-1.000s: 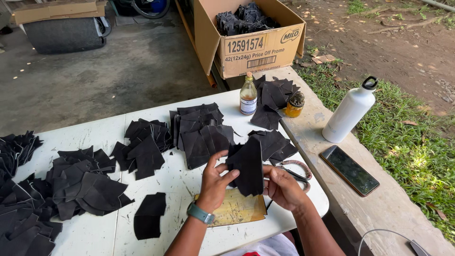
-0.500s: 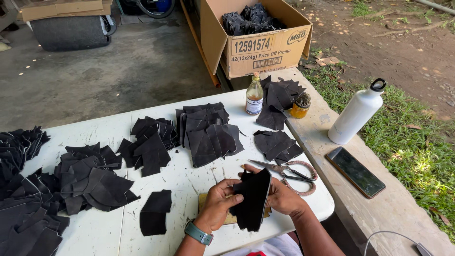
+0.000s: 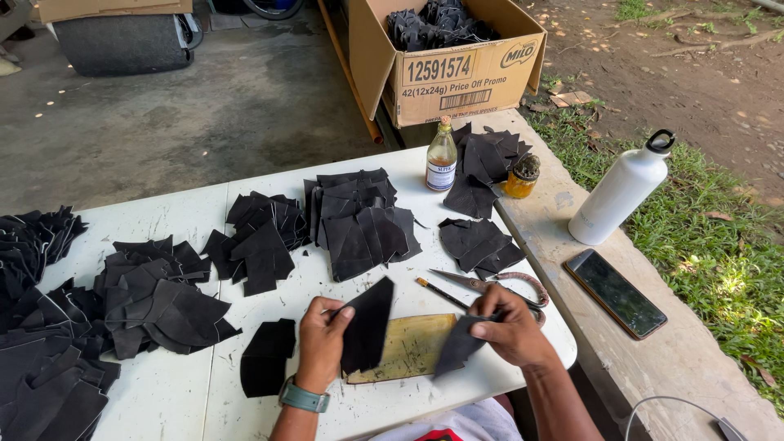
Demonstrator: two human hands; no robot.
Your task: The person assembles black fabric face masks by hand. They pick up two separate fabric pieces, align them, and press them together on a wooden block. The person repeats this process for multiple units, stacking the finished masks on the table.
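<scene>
Left hand (image 3: 322, 339) pinches one black piece (image 3: 367, 325) by its left edge, thumb over the front and fingers curled behind; the piece stands near upright over the tan board (image 3: 412, 347). Right hand (image 3: 513, 327) clamps a second black piece (image 3: 459, 345), fingers folded over its upper end. It hangs down toward 7 o'clock, its tip over the board's right edge.

Table (image 3: 188, 392), white, crowded. Stacks (image 3: 359, 220) of cut black pieces at 12 o'clock from the hands, looser heaps (image 3: 155, 298) at 9 to 10 o'clock, one small stack (image 3: 265, 359) just left of the left wrist. Scissors (image 3: 498, 286) and a pencil (image 3: 441, 294) lie just beyond the right hand at 1 o'clock, blades pointing left. A glass bottle (image 3: 442, 157) and small jar (image 3: 523, 175) stand at the far table edge. A white flask (image 3: 622, 192) and phone (image 3: 614, 292) sit on the bench at 2 to 3 o'clock.

Risks, as judged:
- Both grips are edge pinches on limp material; a piece could fold or slip and drop among the stacks, mixing with sorted piles.
- Scissors sit close to the right knuckles; a blind reach back could catch the blades or knock them off the table's near corner.
- Heaps are loose and overlapping; a forearm sweep could slide them together.
- The glass bottle stands near the edge beside a pile; a tug on that pile could tip it.
</scene>
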